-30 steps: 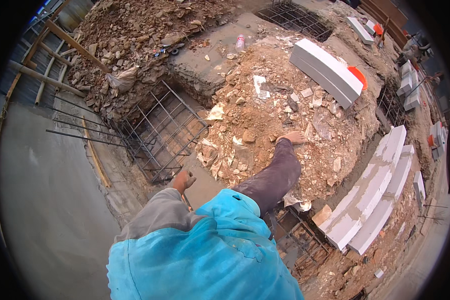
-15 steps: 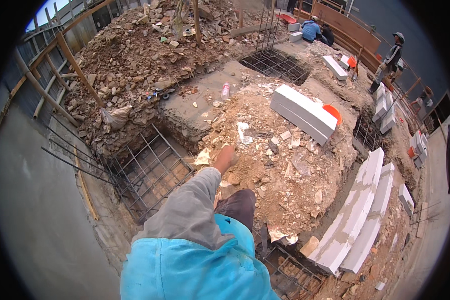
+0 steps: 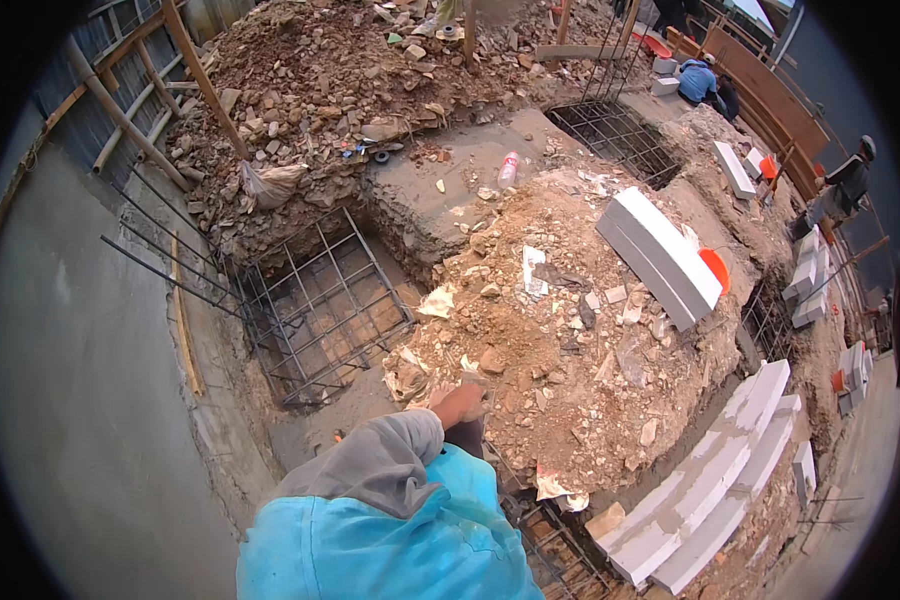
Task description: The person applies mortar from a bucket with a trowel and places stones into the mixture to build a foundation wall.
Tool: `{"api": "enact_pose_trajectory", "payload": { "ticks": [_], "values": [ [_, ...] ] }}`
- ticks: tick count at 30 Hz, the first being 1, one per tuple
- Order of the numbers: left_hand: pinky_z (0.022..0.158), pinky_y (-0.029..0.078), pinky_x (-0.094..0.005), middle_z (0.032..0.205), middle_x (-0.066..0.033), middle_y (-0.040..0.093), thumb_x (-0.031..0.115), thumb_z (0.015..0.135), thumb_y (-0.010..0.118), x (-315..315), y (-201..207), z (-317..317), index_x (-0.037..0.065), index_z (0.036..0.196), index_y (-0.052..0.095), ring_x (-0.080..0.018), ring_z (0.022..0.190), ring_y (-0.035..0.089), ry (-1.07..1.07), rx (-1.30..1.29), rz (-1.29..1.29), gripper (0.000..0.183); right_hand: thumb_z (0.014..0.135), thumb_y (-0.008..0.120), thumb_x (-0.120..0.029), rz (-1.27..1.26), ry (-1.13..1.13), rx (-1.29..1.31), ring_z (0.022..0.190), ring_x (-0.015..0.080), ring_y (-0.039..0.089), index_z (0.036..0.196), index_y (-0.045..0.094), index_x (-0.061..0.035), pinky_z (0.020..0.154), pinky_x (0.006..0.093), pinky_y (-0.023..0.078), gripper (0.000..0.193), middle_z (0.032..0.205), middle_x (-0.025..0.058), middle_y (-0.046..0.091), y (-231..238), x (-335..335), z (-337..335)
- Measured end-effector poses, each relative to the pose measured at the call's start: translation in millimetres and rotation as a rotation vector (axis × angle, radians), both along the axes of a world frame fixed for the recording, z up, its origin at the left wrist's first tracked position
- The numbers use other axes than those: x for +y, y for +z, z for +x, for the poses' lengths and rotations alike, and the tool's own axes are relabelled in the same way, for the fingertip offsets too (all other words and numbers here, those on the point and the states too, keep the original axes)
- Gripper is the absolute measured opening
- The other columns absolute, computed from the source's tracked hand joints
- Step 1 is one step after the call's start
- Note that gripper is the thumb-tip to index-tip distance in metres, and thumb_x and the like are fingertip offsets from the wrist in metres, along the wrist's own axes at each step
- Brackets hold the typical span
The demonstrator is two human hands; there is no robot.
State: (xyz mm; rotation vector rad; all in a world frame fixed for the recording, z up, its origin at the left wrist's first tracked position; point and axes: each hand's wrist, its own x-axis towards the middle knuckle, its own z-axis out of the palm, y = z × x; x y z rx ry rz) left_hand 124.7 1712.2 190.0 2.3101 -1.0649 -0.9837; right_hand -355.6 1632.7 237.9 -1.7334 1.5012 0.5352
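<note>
My left hand [image 3: 460, 404] hangs low in front of my body, at the end of a grey sleeve with blue further up the arm. Its fingers are small and blurred, so I cannot tell whether they hold anything. Just below it shows my dark trouser knee [image 3: 467, 437]. The mound of soil and rubble [image 3: 560, 400] lies beyond the hand, with crumpled pale scraps [image 3: 406, 376] close to the hand's left. My right hand is out of view.
Rebar grids sit in a pit [image 3: 320, 290] at left and another pit [image 3: 620, 140] farther off. Pale blocks [image 3: 660, 255] lie on the mound beside an orange bucket [image 3: 714, 270]; long block rows [image 3: 700, 480] run at right. Other people [image 3: 697, 82] are in the far right background.
The view has shifted, so the surroundings appear farther right and, in the near part, lower. My left hand has drawn back toward my knee, away from the mound's middle.
</note>
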Motion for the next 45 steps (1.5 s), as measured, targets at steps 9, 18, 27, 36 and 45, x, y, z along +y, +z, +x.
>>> {"api": "enact_pose_trajectory", "payload": {
  "ticks": [9,18,27,36,45],
  "values": [
    [0.07,0.052,-0.0354,0.077,-0.015,0.069,0.023,0.082,0.063,225.6,-32.0,47.0,-0.002,0.099,0.068,-0.0204,0.071,0.067,0.777,-0.029,0.124,0.031,0.07,0.075,-0.017,0.088,-0.003,0.112,0.079,0.0311,0.066,0.102,0.061,0.005,0.07,0.0417,0.051,0.042,0.087,0.0202,0.067,36.2,20.5,-68.7],
    [0.074,0.051,-0.0416,0.087,-0.0215,0.07,0.028,0.079,0.065,319.3,-0.5,-53.7,-0.002,0.097,0.07,-0.0349,0.082,0.068,1.095,0.256,0.381,0.035,0.071,0.075,-0.021,0.105,0.024,0.132,0.087,0.0345,0.067,0.103,0.061,0.0051,0.077,0.0431,0.051,0.044,0.091,0.0228,0.068,27.8,-52.1,-79.7],
    [0.067,0.05,-0.038,0.075,-0.0144,0.068,0.027,0.079,0.063,277.1,-2.5,-21.4,0.002,0.097,0.071,-0.0233,0.069,0.066,0.969,0.175,0.363,0.032,0.073,0.075,-0.028,-0.006,0.277,0.057,0.101,0.0425,0.062,0.108,0.057,0.0058,0.087,0.0454,0.049,0.052,0.104,0.0291,0.064,31.1,-142.1,41.8],
    [0.083,0.05,-0.0431,0.097,-0.0223,0.069,0.029,0.078,0.064,199.6,-1.2,116.4,0.002,0.1,0.071,-0.0357,0.092,0.066,0.926,0.134,0.322,0.035,0.078,0.069,-0.035,-0.012,0.592,0.085,0.124,0.0441,0.049,0.128,0.05,0.0104,0.103,0.0458,0.041,0.07,0.127,0.0355,0.052,-14.8,-236.7,182.9],
    [0.085,0.05,-0.0417,0.1,-0.0215,0.069,0.029,0.08,0.065,183.4,27.6,265.7,0.002,0.106,0.069,-0.0358,0.096,0.065,1.079,-0.012,0.261,0.038,0.071,0.074,-0.025,-0.396,0.556,0.189,0.081,0.0391,0.067,0.092,0.057,0.0076,0.073,0.0441,0.053,0.042,0.084,0.0259,0.066,131.5,-415.3,283.8]
  ]
}}
